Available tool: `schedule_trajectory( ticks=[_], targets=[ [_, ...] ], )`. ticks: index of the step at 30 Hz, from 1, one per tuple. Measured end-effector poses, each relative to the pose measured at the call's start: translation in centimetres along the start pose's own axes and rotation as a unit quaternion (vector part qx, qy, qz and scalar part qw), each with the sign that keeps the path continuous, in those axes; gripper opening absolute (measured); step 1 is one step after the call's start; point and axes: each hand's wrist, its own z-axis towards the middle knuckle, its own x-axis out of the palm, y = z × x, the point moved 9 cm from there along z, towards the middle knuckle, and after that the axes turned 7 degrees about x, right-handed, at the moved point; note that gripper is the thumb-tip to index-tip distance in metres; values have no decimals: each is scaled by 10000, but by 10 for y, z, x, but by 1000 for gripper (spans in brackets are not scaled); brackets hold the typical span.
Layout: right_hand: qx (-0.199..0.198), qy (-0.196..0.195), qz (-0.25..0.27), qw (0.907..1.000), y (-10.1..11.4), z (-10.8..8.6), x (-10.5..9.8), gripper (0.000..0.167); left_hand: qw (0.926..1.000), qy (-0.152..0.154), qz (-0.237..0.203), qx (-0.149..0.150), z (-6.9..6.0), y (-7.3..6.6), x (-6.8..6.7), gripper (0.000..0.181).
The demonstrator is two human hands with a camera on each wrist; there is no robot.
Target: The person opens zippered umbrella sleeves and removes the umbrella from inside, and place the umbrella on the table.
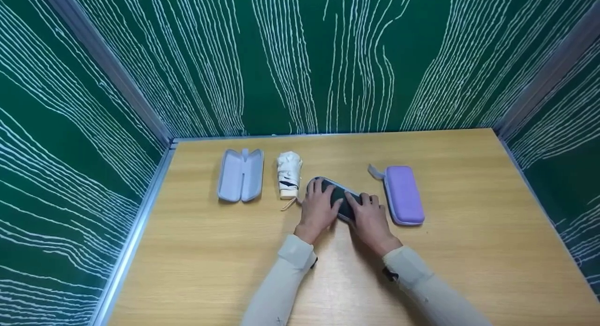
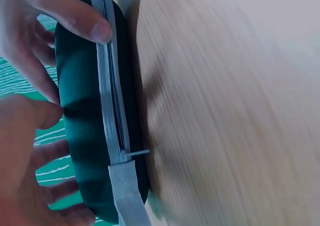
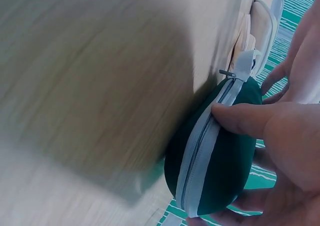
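Both hands are on a dark green zippered glasses case [image 1: 344, 208] with a grey zipper band, lying at a slant on the table. My left hand [image 1: 319, 208] holds its left end, the fingers over the far edge and the thumb on top. Around the right part, my right hand [image 1: 373, 223] grips with its thumb [image 3: 240, 118] on the zipper band and fingers on the opposite side. The zipper [image 2: 115, 100] looks closed, its pull [image 2: 137, 152] beside the grey fabric loop [image 2: 125, 186] at the left end.
Left of the hands lies a folded white umbrella [image 1: 289, 171] with a cord. Farther left, a pale lavender case [image 1: 229, 176] lies unfolded. To the right is a closed purple case [image 1: 405, 195] with a grey strap. Green white-lined panels [image 1: 328, 59] border the wooden table [image 1: 211, 260].
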Motion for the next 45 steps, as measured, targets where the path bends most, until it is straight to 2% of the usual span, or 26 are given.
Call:
schedule_trajectory(
  ticks=[4, 11, 14, 21, 25, 29, 33, 36, 41, 45],
  targets=[
    [81, 39, 27, 10000, 0, -2, 1, 64, 9997, -104, -114, -193, 0, -1, 0, 50],
    [-62, -511, -94, 9986, 3, -5, -4, 60, 9995, -288, 2, -122, 3, -5, -2, 49],
    [-53, -576, -138, 9982, 4, -6, -5, 59, 9993, -339, -72, -172, 4, -5, -2, 48],
    [64, -566, -143, 9983, 6, -8, -5, 58, 9974, -542, -440, -199, 4, -5, -4, 44],
    [230, -477, -144, 9985, 7, -9, -3, 59, 9948, -674, -763, -85, 5, -6, -7, 40],
    [299, -542, -243, 9978, 10, -11, -2, 58, 9921, -619, -1087, -31, 8, -5, -7, 35],
    [285, -762, -451, 9957, 14, -13, -4, 57, 9908, -517, -1250, -30, 10, -3, -6, 35],
    [280, -952, -643, 9930, 17, -15, -4, 58, 9884, -575, -1405, -14, 11, -2, -5, 36],
    [281, -1246, -827, 9884, 20, -18, -5, 61, 9814, -690, -1773, -234, 9, 1, -3, 40],
    [361, -1166, -793, 9894, 22, -19, -4, 63, 9808, -593, -1828, -317, 9, 2, 0, 41]
  ],
)
